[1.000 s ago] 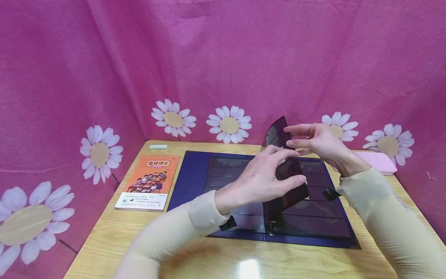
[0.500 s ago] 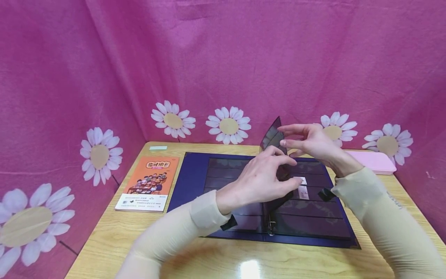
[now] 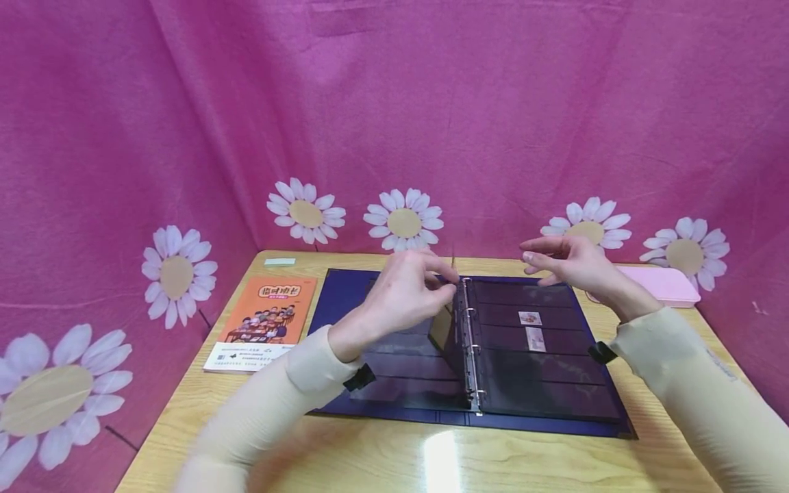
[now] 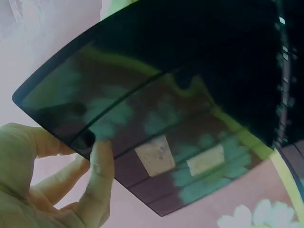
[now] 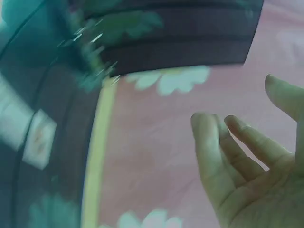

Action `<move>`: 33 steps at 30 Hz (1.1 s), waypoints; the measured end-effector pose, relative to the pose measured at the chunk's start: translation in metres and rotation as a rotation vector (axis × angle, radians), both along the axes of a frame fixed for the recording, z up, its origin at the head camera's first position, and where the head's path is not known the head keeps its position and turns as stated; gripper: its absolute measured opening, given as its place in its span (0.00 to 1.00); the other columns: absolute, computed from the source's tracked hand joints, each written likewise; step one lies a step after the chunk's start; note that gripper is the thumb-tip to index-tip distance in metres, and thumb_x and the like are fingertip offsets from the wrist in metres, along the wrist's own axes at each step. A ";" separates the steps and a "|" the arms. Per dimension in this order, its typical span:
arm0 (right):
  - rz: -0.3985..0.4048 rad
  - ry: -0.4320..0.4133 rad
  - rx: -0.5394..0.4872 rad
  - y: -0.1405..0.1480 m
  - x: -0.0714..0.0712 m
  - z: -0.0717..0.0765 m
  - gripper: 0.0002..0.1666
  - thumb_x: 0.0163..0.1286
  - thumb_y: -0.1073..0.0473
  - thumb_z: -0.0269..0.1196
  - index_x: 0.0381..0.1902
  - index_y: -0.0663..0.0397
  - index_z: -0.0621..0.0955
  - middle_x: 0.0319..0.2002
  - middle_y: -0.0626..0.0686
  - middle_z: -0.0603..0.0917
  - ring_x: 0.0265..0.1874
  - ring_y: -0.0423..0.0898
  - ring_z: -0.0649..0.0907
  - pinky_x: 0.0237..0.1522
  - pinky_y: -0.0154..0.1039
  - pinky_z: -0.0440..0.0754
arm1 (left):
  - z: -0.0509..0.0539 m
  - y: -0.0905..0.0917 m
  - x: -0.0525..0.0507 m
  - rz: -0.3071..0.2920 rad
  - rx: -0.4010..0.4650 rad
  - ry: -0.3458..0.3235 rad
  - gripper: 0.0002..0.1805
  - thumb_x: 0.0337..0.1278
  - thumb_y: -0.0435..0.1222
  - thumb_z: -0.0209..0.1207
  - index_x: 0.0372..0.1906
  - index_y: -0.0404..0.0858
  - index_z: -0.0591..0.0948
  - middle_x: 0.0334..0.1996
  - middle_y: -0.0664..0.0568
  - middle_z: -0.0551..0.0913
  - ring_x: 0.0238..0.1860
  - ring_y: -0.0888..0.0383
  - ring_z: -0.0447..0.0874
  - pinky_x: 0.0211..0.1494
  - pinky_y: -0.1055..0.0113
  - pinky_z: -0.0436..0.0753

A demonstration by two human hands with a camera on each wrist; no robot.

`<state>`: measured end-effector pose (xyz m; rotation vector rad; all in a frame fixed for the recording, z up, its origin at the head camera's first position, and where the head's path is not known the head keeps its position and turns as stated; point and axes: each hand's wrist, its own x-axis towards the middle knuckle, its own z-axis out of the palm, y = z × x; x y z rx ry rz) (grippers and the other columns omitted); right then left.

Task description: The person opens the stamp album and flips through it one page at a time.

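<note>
A blue ring album (image 3: 335, 301) lies spread on the table. My left hand (image 3: 401, 291) pinches the outer edge of a dark translucent page (image 4: 156, 109), which stands up from the rings (image 3: 473, 349); two small pale pieces show in its strips in the left wrist view. On the right-hand page (image 3: 542, 383) two small stamp-like pieces (image 3: 529, 318) sit in the strips. My right hand (image 3: 573, 267) hovers beyond that page's upper right, fingers relaxed and apart, touching nothing; in the right wrist view the hand (image 5: 251, 166) is empty.
An orange booklet (image 3: 265, 311) lies left of the album, with a pale green strip (image 3: 280, 261) behind it. At the back right is a pink case (image 3: 662, 284). Pink cloth (image 3: 394, 103) with daisies surrounds the wooden table (image 3: 357, 459).
My left hand has swung the page leftward past the rings, uncovering the right-hand page. My right hand has come away from the page and moved to the right.
</note>
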<state>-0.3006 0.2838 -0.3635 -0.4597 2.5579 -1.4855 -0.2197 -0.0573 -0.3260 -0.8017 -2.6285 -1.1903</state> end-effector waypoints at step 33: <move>0.015 0.202 0.636 0.068 0.004 -0.095 0.32 0.60 0.53 0.86 0.55 0.68 0.91 0.52 0.70 0.94 0.43 0.59 0.89 0.46 0.56 0.87 | -0.126 -0.123 -0.007 0.304 0.116 -0.538 0.08 0.61 0.24 0.74 0.44 0.33 0.94 0.36 0.44 0.93 0.29 0.60 0.91 0.34 0.60 0.95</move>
